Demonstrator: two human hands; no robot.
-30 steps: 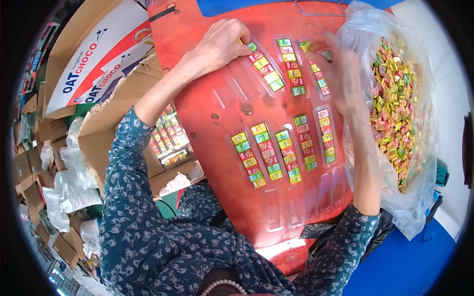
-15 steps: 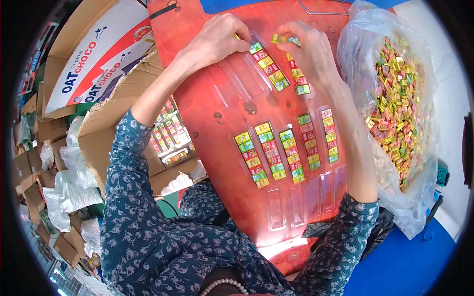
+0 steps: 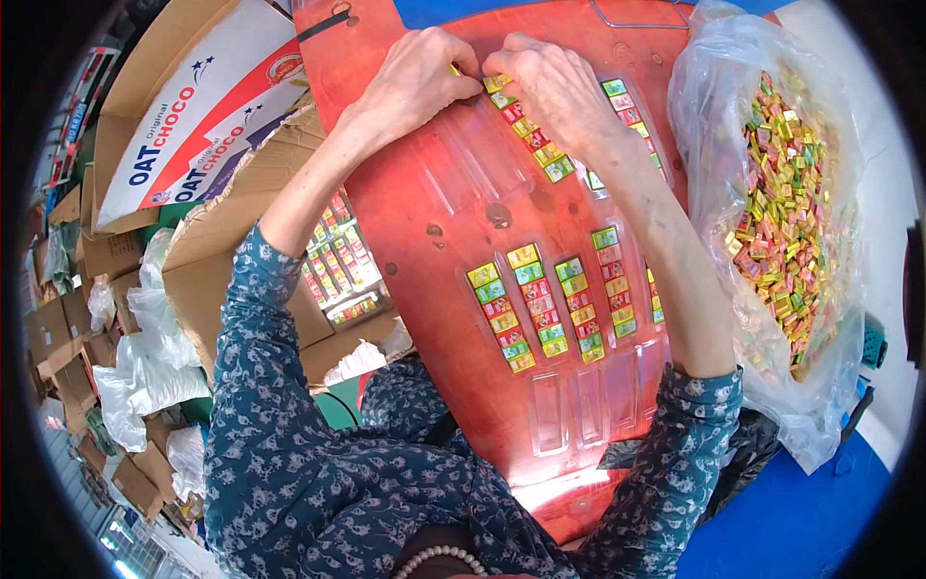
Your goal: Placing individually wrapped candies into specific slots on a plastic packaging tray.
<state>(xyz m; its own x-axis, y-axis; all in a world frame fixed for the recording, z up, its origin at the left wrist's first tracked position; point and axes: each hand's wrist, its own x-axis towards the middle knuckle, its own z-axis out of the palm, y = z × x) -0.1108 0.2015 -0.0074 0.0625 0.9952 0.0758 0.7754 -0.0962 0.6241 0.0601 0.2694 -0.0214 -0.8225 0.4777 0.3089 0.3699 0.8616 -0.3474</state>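
Note:
My left hand (image 3: 424, 82) is closed in a pinch at the far part of the red table, a bit of a yellow wrapped candy showing at its fingers. Close beside it, my right hand (image 3: 555, 92) has its fingers closed on a yellow wrapped candy (image 3: 497, 83) at the far end of a filled row. That row of small wrapped candies (image 3: 533, 135) lies in a clear plastic tray. Beyond my right wrist another candy row (image 3: 627, 108) shows in part. Nearer to me, several filled rows (image 3: 537, 299) stand side by side. My fingertips partly hide the candies they hold.
Empty clear tray slots (image 3: 550, 415) lie at the near side of the red table (image 3: 424, 280), with more beside the far row. A plastic bag of loose wrapped candies (image 3: 786, 222) stands right. On the left, an open cardboard box (image 3: 241, 289) holds filled trays.
My right hand has moved left with candies in its fingers to the far end of the filled row, close to my left hand. The view has shifted slightly.

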